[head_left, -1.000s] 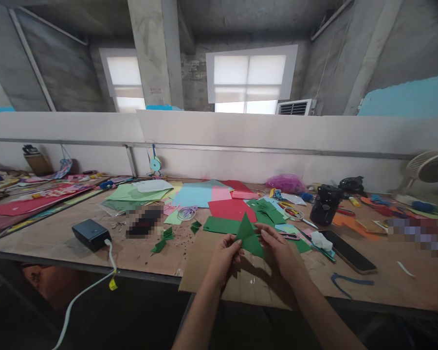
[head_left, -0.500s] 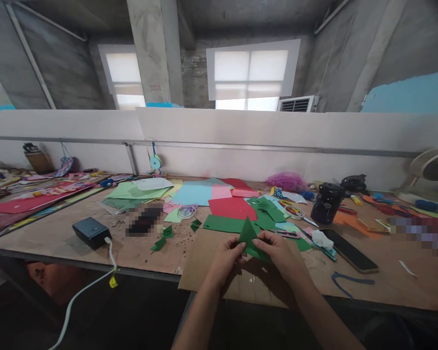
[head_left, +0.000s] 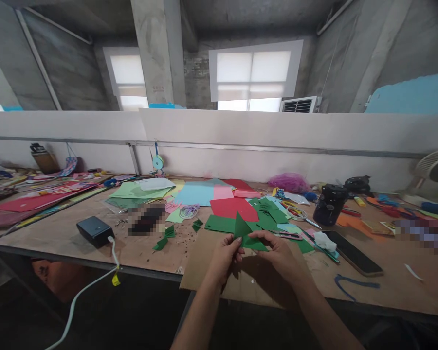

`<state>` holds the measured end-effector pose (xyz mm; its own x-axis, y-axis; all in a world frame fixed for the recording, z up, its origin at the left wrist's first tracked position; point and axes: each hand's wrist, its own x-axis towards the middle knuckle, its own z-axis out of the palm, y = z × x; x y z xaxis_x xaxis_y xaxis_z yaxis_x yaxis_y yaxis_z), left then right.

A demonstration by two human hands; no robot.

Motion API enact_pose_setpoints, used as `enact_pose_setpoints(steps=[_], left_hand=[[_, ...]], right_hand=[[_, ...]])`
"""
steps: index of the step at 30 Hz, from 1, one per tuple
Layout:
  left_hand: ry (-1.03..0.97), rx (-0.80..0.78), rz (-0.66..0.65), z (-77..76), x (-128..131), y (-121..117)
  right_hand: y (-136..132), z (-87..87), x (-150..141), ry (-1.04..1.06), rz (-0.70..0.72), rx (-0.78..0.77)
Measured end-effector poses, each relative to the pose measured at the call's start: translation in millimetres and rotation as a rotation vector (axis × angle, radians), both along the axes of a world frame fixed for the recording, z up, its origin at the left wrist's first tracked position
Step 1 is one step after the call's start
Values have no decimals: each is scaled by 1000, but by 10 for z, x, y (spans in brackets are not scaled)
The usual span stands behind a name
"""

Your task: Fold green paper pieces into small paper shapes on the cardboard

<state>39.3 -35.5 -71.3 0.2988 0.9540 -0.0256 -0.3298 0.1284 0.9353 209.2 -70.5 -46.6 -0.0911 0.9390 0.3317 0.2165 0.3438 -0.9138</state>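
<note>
Together, both hands pinch the folded green paper, fingers bent.

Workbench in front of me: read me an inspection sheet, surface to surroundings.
Surface: brown tabletop, specked with small bits; cardboard under the hands.
Work pieces: folded green paper held up; small green pieces lie left.
Clutter: coloured sheets, black container, phone.
Grip: left hand pinches the folded green paper; right hand touches it.
Cables: white cable from black box hangs over the front edge.
Surroundings: fan at right.
</note>
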Motion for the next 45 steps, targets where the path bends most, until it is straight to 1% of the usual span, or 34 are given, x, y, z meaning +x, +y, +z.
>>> enact_pose_setpoints(steps=[5,7,10,14,17,20,24,35,39,42,45], left_hand=[[33,67,-57,56,7,-44],[49,89,-73,73,3,-58],[64,94,-104,78,-2,-72],[67,101,-144,72,1,-79],[82,118,-143,78,6,-84],[101,82,-153,90,11,-96],[105,47,-163,98,20,-114],[156,138,-171,93,33,-108],[155,107,-149,82,43,-92],[170,89,-125,78,44,-93],[179,81,-111,80,47,-108]], right_hand=[[9,2,-25,-8,-76,-11],[22,-15,-28,5,-84,-4],[37,-38,-34,62,-95,2],[39,-49,-59,161,-130,-30],[36,-55,-83,182,-155,-16],[41,-70,-98,180,-170,16],[47,-96,-98,161,-202,18],[27,-84,-111,169,-248,-2],[24,-79,-106,189,-207,-16],[20,-66,-107,261,-175,-28],[15,-52,-120,359,-119,-134]])
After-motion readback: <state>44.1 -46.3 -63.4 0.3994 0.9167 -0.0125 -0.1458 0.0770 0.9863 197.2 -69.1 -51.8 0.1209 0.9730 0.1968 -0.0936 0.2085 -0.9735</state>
